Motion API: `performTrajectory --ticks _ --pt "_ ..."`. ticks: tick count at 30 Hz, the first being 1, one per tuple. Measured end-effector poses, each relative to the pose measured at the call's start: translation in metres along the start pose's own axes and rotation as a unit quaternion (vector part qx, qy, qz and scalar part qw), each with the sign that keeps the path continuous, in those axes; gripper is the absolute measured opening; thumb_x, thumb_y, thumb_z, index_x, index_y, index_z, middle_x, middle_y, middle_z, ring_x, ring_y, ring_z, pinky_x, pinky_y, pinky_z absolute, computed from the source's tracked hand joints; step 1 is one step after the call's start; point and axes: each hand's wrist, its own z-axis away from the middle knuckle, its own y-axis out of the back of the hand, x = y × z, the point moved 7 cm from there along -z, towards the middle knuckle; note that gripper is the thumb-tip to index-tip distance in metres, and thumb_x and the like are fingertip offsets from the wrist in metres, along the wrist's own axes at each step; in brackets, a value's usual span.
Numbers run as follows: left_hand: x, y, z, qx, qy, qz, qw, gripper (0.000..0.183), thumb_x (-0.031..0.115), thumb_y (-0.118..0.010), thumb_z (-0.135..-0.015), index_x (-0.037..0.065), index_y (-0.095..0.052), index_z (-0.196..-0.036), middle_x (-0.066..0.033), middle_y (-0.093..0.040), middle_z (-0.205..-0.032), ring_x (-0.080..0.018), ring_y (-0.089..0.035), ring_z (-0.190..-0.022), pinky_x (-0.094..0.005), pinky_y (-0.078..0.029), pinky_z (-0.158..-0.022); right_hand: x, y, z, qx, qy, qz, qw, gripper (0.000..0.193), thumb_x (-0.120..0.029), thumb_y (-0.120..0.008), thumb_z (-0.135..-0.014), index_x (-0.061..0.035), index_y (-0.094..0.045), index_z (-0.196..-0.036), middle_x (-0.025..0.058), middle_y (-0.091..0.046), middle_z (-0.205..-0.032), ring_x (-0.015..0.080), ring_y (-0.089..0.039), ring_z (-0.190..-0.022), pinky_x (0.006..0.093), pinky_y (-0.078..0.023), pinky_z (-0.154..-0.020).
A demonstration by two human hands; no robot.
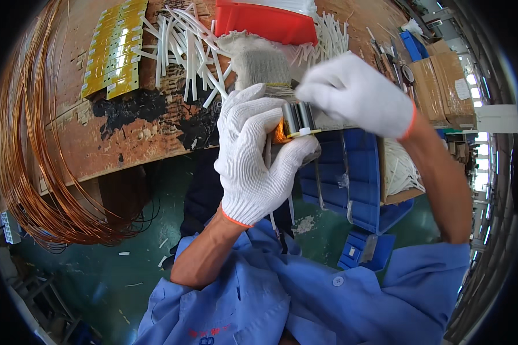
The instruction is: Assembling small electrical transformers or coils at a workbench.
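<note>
My left hand [253, 155], in a white knitted glove with an orange cuff edge, grips a wire-wound coil part [296, 118] between fingers and thumb. The part has dark grey rounded metal sides, a yellow plate with a white piece at its near end, and copper-coloured winding beside my fingers. Close to its upper right is my right hand [357, 95], gloved the same way and blurred by motion. Its fingers are curled in; what they hold, if anything, cannot be made out. A grey woven cloth pad [262, 66] lies on the bench just beyond the part.
Copper wire loops [31, 167] hang over the worn wooden bench [155, 135] at left. Yellow strips [116, 49], white tubes [184, 49] and a red bin [265, 22] lie at the back. Blue bins [348, 178] and a box of white pieces [400, 169] stand at right.
</note>
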Motion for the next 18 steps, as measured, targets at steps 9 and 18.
performTrajectory --ticks 9,18 --pt "0.014 -0.009 -0.005 -0.009 -0.099 -0.067 0.993 0.073 0.037 -0.099 -0.079 -0.003 -0.063 -0.128 -0.0201 -0.067 -0.131 -0.0476 -0.058 -0.134 -0.0635 -0.045 -0.116 -0.097 -0.088 0.104 0.094 0.132 0.461 0.873 0.024 -0.020 -0.078 -0.083 -0.0012 -0.073 -0.097 0.0089 -0.059 -0.075 0.0239 -0.066 -0.062 0.0416 -0.047 -0.048" --pt "0.000 -0.001 -0.002 -0.039 0.060 -0.003 0.997 0.047 0.023 -0.098 -0.081 0.000 -0.073 -0.113 -0.0187 -0.071 -0.127 -0.0418 -0.063 -0.130 -0.0521 -0.048 -0.114 -0.048 -0.003 -0.051 -0.143 0.146 0.225 0.953 0.025 -0.019 -0.073 -0.097 -0.0021 -0.071 -0.079 0.0053 -0.056 -0.065 0.0133 -0.057 -0.063 0.0368 -0.048 -0.059"
